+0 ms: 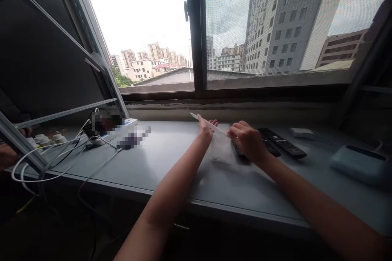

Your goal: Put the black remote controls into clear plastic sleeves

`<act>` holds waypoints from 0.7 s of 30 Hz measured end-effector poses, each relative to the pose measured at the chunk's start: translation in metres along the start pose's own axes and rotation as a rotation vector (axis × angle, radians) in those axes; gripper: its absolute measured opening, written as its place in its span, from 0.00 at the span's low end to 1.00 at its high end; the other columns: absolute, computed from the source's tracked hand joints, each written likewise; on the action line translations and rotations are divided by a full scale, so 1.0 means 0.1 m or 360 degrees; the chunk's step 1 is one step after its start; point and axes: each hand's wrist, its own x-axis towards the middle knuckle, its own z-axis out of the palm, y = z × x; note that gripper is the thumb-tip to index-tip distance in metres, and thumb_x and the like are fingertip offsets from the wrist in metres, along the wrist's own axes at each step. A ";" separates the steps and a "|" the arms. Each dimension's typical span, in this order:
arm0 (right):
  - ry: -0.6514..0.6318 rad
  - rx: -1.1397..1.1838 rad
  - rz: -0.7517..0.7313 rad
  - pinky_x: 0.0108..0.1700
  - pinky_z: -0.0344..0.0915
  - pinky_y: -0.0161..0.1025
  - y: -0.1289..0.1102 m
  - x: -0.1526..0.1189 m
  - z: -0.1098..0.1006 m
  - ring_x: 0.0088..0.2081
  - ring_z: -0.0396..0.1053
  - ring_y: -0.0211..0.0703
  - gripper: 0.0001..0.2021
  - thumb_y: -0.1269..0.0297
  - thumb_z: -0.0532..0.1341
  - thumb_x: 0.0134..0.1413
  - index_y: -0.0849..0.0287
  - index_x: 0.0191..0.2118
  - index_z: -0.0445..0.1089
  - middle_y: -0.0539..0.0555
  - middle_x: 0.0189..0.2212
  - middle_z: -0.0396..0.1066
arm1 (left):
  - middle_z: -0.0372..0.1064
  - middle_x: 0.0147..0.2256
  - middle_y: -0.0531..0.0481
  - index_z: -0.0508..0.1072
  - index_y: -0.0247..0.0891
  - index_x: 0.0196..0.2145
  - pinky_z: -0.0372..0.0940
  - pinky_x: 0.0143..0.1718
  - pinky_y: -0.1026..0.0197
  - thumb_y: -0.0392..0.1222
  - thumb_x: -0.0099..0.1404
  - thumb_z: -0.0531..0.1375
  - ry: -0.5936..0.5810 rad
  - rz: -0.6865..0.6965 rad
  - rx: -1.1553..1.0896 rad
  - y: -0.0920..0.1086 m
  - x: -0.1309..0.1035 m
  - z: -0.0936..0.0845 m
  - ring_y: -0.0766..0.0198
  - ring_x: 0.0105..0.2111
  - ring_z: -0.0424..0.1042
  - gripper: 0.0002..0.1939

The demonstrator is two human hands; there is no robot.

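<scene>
A translucent plastic bag (221, 150) hangs between my hands above the table, its lower part blurred. My left hand (206, 127) grips the bag's upper left edge, thumb on the near side and fingertips showing behind. A pale pointed end sticks out past that thumb; whether it is the bag's corner or a separate strip, I cannot tell. With curled fingers, my right hand (247, 138) pinches the bag's upper right edge. Under and beside the right hand lie black remote controls (283, 142), one partly covered by hand and bag.
A light blue box-like object (358, 164) and a small white block (301, 132) with a cable lie right. Cables (65, 163), a power strip (131, 122) and small white bottles (45, 139) are left, by a metal frame (92, 49). A window stands behind. Another person's hand (7, 155) shows far left.
</scene>
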 end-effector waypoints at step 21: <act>-0.0212 0.0129 0.0173 0.30 0.58 0.35 -0.02 -0.03 0.06 0.38 0.71 0.42 0.10 0.68 0.55 0.60 0.55 0.38 0.75 0.51 0.35 0.77 | 0.69 0.39 0.39 0.65 0.35 0.50 0.68 0.32 0.65 0.52 0.72 0.44 0.0125 0.0035 -0.0062 0.03 0.10 -0.06 0.61 0.36 0.74 0.21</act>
